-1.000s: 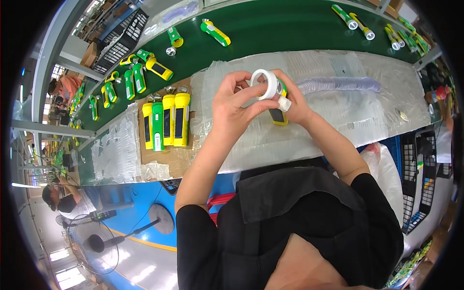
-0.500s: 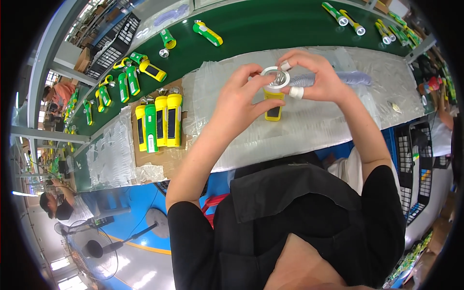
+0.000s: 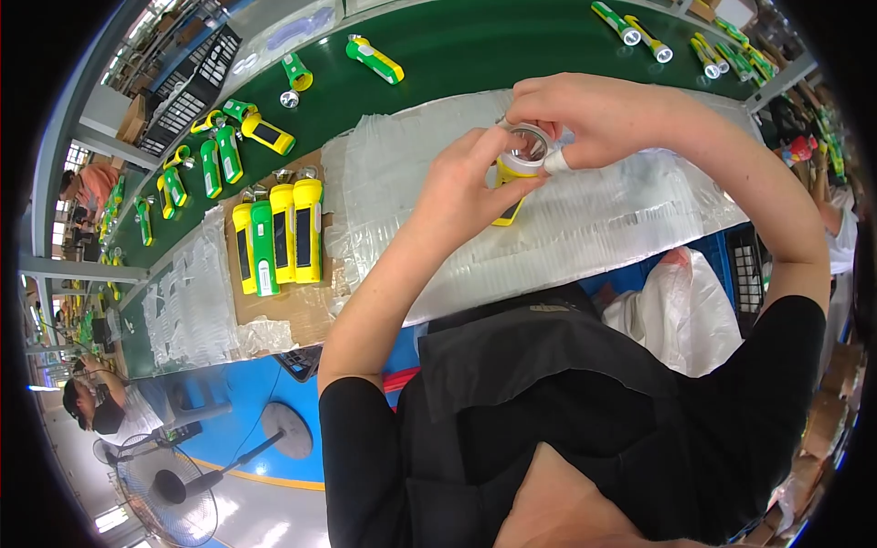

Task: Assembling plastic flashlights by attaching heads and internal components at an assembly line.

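A yellow flashlight (image 3: 509, 212) stands over the plastic-covered work surface, its wide head up, with a white ring (image 3: 523, 166) and a shiny reflector (image 3: 528, 143) in it. My left hand (image 3: 468, 187) is closed round the head from the left, thumb along the yellow body below the ring. From the far right side my right hand (image 3: 580, 123) grips the ring's rim, fingers curled at the back and the thumb, wrapped in white tape, at the right edge. Part of the body is hidden behind my left thumb.
Left of my hands, several yellow and green flashlights (image 3: 283, 233) lie side by side on cardboard (image 3: 265, 315). More flashlights (image 3: 375, 58) are scattered on the green belt (image 3: 457, 55) behind. A white sack (image 3: 681, 310) hangs below the right front edge; a standing fan (image 3: 174, 489) is at lower left.
My right hand has turned over the ring from above, its elbow swinging out to the right. The flashlight head has tilted a little. My left hand keeps its hold.
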Motion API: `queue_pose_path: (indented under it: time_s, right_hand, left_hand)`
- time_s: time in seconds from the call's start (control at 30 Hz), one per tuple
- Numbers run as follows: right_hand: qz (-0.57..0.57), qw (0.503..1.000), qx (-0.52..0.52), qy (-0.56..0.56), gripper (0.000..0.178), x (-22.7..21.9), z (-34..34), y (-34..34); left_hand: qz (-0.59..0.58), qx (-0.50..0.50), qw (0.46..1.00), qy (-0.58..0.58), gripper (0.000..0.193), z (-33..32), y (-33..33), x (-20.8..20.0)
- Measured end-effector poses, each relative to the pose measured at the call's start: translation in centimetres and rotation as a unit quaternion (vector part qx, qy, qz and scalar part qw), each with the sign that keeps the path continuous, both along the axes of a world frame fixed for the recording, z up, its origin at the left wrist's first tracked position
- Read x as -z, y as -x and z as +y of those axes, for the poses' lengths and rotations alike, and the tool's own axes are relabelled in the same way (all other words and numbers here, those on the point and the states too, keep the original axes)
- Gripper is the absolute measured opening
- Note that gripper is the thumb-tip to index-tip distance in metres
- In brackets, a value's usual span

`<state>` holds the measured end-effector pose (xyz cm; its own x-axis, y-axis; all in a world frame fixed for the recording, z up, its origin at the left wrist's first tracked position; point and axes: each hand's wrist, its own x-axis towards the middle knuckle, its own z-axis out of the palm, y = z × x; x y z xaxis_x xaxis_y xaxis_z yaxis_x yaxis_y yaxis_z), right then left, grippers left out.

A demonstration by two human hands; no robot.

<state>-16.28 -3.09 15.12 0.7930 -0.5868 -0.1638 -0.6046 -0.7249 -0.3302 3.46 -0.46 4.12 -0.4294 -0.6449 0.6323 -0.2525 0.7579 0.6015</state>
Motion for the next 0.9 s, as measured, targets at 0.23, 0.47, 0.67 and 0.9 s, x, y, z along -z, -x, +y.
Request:
queue_pose_path:
  time_s: [0.23,0.47,0.67,0.9]
  right_hand:
    - [-0.039,0.995,0.09,-0.024,0.027,1.3,-0.2,0.0]
    - [-0.051,0.96,0.263,0.087,0.051,3.3,0.9,-0.8]
    - [-0.036,0.948,0.295,0.113,0.057,3.7,0.9,-1.6]
    - [-0.091,0.989,0.027,0.117,0.037,3.1,0.6,-0.4]
  left_hand:
    - [-0.042,-0.02,0.999,0.026,0.039,-0.2,0.3,0.2]
    - [-0.032,-0.088,0.995,0.034,0.037,-0.4,1.6,0.2]
    - [-0.009,-0.097,0.994,0.056,0.035,-0.6,1.7,0.3]
    - [0.005,-0.041,0.997,0.058,0.037,0.2,1.5,0.3]
